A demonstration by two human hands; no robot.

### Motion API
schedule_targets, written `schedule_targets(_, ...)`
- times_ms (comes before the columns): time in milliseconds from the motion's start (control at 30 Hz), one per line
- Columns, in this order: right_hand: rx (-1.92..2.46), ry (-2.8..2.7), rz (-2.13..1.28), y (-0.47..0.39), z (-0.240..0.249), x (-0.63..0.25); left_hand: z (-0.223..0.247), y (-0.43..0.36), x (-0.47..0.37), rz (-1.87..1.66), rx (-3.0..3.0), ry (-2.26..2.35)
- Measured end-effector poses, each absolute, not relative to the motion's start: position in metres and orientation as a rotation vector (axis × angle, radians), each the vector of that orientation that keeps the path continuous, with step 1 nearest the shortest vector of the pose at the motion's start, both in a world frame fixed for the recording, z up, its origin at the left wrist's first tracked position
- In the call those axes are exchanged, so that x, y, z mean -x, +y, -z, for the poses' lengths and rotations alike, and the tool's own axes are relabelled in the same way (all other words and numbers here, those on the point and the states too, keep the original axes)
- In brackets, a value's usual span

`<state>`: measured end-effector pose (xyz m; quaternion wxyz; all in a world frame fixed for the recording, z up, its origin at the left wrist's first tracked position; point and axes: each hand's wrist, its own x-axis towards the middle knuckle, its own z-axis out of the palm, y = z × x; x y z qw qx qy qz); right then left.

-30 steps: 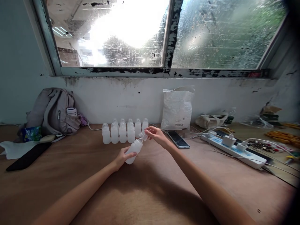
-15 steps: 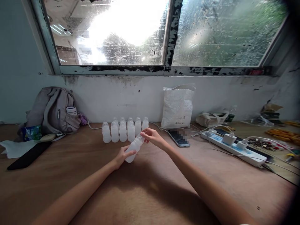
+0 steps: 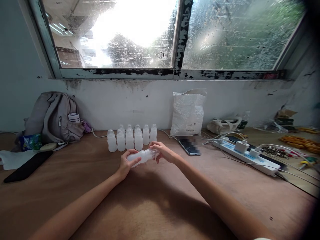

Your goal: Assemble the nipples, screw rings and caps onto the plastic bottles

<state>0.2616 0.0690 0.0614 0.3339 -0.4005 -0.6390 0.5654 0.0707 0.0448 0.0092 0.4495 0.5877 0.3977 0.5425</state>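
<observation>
In my left hand (image 3: pixel 126 164) lies a frosted white baby bottle (image 3: pixel 141 157), tipped almost on its side above the table. My left fingers and thumb wrap round its base end. The clear cap (image 3: pixel 151 153) of this bottle points right, and the bent fingers of my right hand (image 3: pixel 163 152) close round it, partly hiding it. Just behind my hands, several similar bottles (image 3: pixel 129 140) stand upright in two rows, each with a clear top.
A grey backpack (image 3: pixel 53 116) leans at the left wall, with a black flat case (image 3: pixel 27 166) before it. Behind my right hand are a white plastic bag (image 3: pixel 188 113) and a phone (image 3: pixel 189 146). A power strip (image 3: pixel 250 158) with cables lies to the right.
The held bottle has turned from a steep slant to nearly level, its cap swinging down and right. My right hand has dropped slightly along with the cap.
</observation>
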Motion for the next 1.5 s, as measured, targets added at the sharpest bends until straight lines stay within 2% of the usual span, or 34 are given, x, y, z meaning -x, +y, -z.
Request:
schedule_targets(233, 0.888, -1.472, -1.663, 0.003, -0.038, -0.249, -0.014, -0.014, -0.071, -1.444, -1.630, 1.044)
schedule_targets(433, 0.834, -1.355, -1.486, -0.047, -0.035, -0.238, -0.012, -0.059, -0.075, -1.597, -1.607, 0.989)
schedule_targets(767, 0.886, -1.456, -1.191, -0.062, -0.035, -0.242, -0.019, -0.070, -0.075, -1.586, -1.816, 0.967)
schedule_targets(867, 0.848, -1.583, -0.986, -0.071, -0.049, -0.243, -0.023, -0.072, -0.073, -1.678, -1.850, 0.880)
schedule_targets(967, 0.808, -1.772, -0.774, -0.067, -0.076, -0.246, -0.033, -0.064, -0.072, -1.708, -1.868, 0.804)
schedule_targets(1033, 0.845, -1.857, -0.767, -0.050, -0.096, -0.248, -0.040, -0.050, -0.074, -1.638, -1.814, 0.849)
schedule_targets(1167, 0.975, -1.916, -0.563, 0.004, -0.122, -0.249, -0.040, -0.012, -0.083, -1.238, -1.752, 0.837)
schedule_targets(1267, 0.980, -2.029, -0.411, 0.034, -0.119, -0.244, -0.024, 0.014, -0.092, -0.982, -1.831, 0.773)
schedule_targets(1500, 0.999, -1.807, -0.509, 0.062, -0.086, -0.252, 0.010, 0.078, -0.097, -1.096, -1.936, 1.036)
